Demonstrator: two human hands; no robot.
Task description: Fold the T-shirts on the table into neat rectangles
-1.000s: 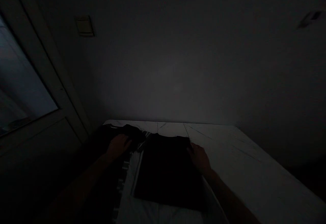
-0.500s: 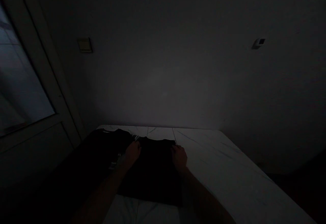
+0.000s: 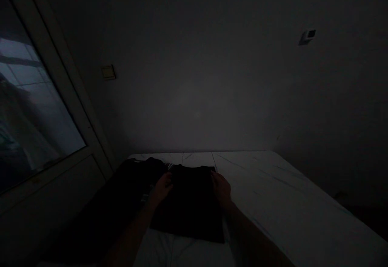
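A black folded garment (image 3: 188, 206), which looks like a T-shirt, lies flat on the white marble-patterned table (image 3: 260, 194). My left hand (image 3: 163, 187) is at its upper left edge, with fingers bent and slightly apart. At the upper right edge, my right hand (image 3: 222, 185) has its fingers reaching over the cloth, loosely spread. Darkness hides whether the fingertips press on the fabric. To the left lies a second black shirt (image 3: 121, 202), with white stripes on its sleeve and a pale print near my left forearm.
Behind the table rises a grey wall (image 3: 200, 77) with a light switch (image 3: 108, 72) and a small white device (image 3: 309, 34). A door with a glass pane (image 3: 45, 109) stands on the left. The table's right edge slants toward the front right corner.
The view has shifted, so the table and garments appear slightly farther right. My fingers have loosened from the folded garment's upper edges, while the garment lies as before.
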